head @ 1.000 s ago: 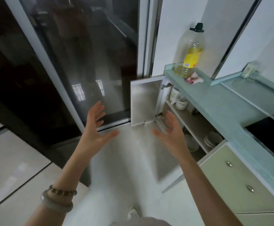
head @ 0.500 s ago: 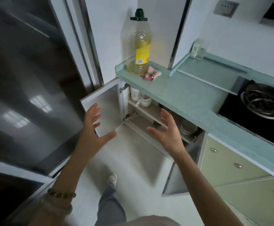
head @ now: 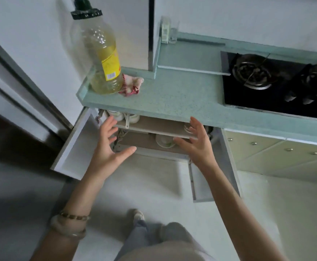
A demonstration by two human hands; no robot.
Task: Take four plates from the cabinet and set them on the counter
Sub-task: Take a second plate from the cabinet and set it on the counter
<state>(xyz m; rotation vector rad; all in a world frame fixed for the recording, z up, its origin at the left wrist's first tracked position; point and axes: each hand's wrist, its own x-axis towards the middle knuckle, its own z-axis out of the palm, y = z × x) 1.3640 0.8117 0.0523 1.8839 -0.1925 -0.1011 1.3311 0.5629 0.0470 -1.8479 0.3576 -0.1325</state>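
Your left grip (head: 108, 147) is wide open, with the fingers spread and the thumb out to the side, and it holds nothing. Your right grip (head: 197, 146) is splayed and empty too, its palm turned toward the left one. Both hover in front of the open white under-counter cabinet (head: 154, 127).

Between the two grips, just beyond the right thumb, a stack of round white plates (head: 164, 142) sits on the cabinet's lower shelf, with no grip on it. Behind the right fingers, more white crockery (head: 187, 128) stands on the upper shelf, partly hidden. Past the left fingertips, a few white cups (head: 127, 117) stand on that same shelf.

Outside the left grip the white left door (head: 74, 146) hangs open. Below the right wrist is the right door (head: 201, 181), also swung out.

Above both grips runs the pale green speckled counter (head: 172, 98). On it, up past the left grip, stands a clear plastic bottle of yellow oil (head: 103, 63), with a crumpled pink-and-white cloth (head: 131, 85) touching its base. Up past the right grip, a black gas hob (head: 276, 81) is set into the counter.
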